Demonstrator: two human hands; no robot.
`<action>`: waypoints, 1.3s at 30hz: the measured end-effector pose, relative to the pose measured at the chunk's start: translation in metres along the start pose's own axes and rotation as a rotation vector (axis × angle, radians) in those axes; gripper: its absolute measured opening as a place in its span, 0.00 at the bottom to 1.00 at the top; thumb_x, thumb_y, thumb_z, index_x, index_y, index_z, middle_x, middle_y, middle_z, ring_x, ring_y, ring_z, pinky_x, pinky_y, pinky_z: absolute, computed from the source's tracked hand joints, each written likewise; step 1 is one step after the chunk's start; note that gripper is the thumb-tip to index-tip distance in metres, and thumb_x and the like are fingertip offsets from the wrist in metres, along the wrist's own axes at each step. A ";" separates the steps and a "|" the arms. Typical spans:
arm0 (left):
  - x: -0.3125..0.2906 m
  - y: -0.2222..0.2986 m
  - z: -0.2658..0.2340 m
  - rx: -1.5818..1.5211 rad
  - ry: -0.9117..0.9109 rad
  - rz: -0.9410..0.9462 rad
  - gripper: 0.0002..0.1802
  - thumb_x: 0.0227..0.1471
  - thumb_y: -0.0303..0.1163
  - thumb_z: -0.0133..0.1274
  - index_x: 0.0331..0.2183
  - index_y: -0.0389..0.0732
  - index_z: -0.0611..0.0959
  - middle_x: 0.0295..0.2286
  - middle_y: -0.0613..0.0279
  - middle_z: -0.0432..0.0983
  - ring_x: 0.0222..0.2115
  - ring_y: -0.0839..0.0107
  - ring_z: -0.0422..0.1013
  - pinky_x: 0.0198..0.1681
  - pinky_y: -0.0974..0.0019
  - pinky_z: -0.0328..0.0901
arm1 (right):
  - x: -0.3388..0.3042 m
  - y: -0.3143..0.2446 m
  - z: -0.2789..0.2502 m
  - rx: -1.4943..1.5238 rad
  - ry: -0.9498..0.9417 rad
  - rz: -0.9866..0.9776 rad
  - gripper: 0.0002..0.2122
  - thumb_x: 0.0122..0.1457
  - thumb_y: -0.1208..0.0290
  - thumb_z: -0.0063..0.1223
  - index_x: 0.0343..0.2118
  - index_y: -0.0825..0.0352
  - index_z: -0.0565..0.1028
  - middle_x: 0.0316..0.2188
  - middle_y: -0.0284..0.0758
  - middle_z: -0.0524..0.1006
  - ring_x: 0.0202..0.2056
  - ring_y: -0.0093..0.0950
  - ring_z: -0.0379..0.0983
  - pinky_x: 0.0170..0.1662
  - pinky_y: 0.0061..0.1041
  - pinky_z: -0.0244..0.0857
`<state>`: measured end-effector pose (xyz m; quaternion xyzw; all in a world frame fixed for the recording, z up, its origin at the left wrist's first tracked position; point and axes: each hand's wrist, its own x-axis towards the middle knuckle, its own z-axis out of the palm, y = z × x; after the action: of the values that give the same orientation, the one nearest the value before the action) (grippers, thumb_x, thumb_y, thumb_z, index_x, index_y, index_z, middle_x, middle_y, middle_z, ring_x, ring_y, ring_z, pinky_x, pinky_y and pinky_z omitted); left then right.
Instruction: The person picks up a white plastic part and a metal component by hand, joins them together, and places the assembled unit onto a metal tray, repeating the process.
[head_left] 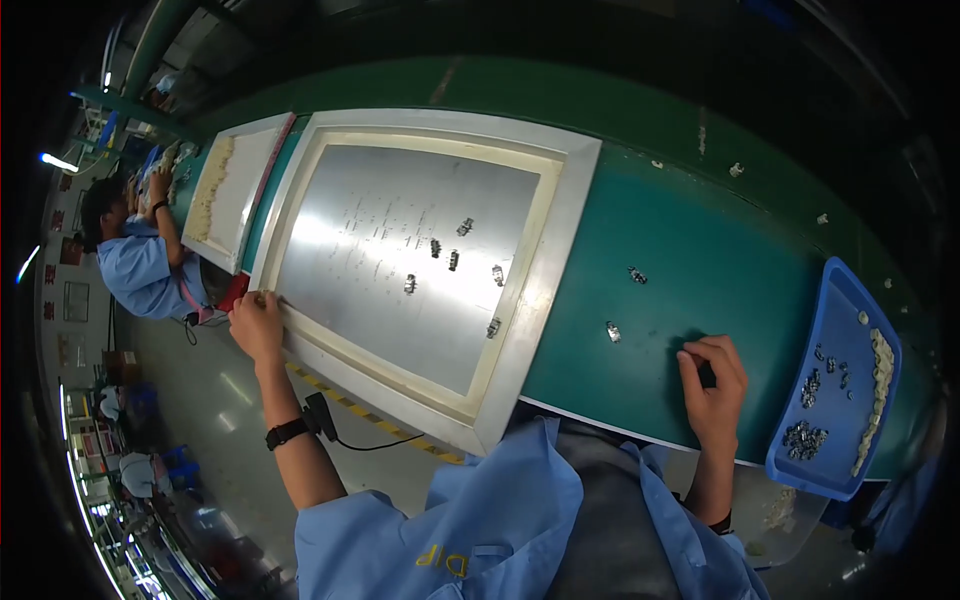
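Note:
A metal-framed stencil [375, 240], a shiny sheet with rows of small slots, lies on the green work surface [600, 385]. Several small silver metal connectors rest on its sheet, one of them a connector [411, 284] near the middle. At the frame's near left corner, my left hand [258, 328] has its fingers closed on the rim. My right hand [714, 385] hovers above the green surface right of the frame, thumb and fingers curled together; anything between them is hidden. Two loose connectors lie left of it, a lower one [613, 331] and an upper one [637, 274].
At the right stands a blue tray [812, 340] with piles of small metal parts and a row of whitish pieces. Another framed panel [225, 190] is beyond the stencil's left side, near a co-worker in blue [150, 270]. A black cord [370, 445] hangs below my left forearm.

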<state>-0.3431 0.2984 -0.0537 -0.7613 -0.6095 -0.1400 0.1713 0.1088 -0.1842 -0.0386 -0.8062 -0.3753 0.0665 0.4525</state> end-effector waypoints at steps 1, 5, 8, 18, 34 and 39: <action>0.003 -0.003 0.004 0.032 0.015 -0.014 0.14 0.53 0.42 0.61 0.35 0.42 0.86 0.35 0.55 0.81 0.40 0.49 0.75 0.43 0.46 0.70 | 0.000 0.002 0.000 -0.009 -0.011 -0.036 0.07 0.55 0.84 0.63 0.37 0.74 0.81 0.33 0.38 0.76 0.32 0.28 0.74 0.36 0.24 0.68; 0.022 -0.007 0.019 0.190 0.012 -0.027 0.14 0.53 0.43 0.59 0.34 0.44 0.87 0.35 0.53 0.83 0.39 0.47 0.78 0.41 0.43 0.72 | 0.006 0.007 0.000 -0.083 -0.017 -0.186 0.09 0.55 0.84 0.63 0.40 0.72 0.83 0.36 0.39 0.79 0.34 0.30 0.77 0.36 0.26 0.69; 0.028 -0.006 0.004 0.125 -0.082 -0.057 0.16 0.56 0.40 0.59 0.40 0.39 0.88 0.38 0.49 0.85 0.40 0.51 0.81 0.45 0.52 0.73 | 0.011 0.013 0.000 -0.055 -0.042 -0.193 0.10 0.56 0.83 0.63 0.41 0.71 0.84 0.37 0.40 0.80 0.34 0.30 0.77 0.36 0.25 0.70; 0.039 -0.038 0.048 0.102 0.043 0.184 0.14 0.59 0.40 0.58 0.39 0.41 0.88 0.41 0.55 0.81 0.44 0.49 0.74 0.48 0.49 0.69 | 0.009 0.011 -0.009 0.332 -0.010 0.001 0.05 0.62 0.80 0.60 0.39 0.73 0.83 0.30 0.38 0.81 0.27 0.24 0.77 0.30 0.22 0.69; 0.005 0.061 -0.041 -0.884 -0.161 0.049 0.12 0.60 0.27 0.57 0.44 0.32 0.84 0.42 0.58 0.80 0.39 0.64 0.74 0.44 0.62 0.69 | 0.018 -0.015 -0.012 0.495 -0.049 -0.115 0.07 0.58 0.86 0.62 0.39 0.73 0.83 0.33 0.42 0.83 0.30 0.27 0.82 0.33 0.24 0.73; -0.092 0.231 -0.153 -1.314 -0.238 0.659 0.14 0.54 0.18 0.55 0.44 0.26 0.82 0.40 0.47 0.79 0.38 0.57 0.73 0.44 0.62 0.68 | 0.025 -0.053 -0.016 0.513 -0.091 -0.189 0.09 0.56 0.87 0.62 0.40 0.73 0.84 0.34 0.43 0.84 0.31 0.29 0.82 0.35 0.25 0.75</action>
<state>-0.1385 0.1055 0.0248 -0.8603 -0.1546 -0.3334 -0.3534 0.1048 -0.1619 0.0173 -0.6228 -0.4399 0.1531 0.6286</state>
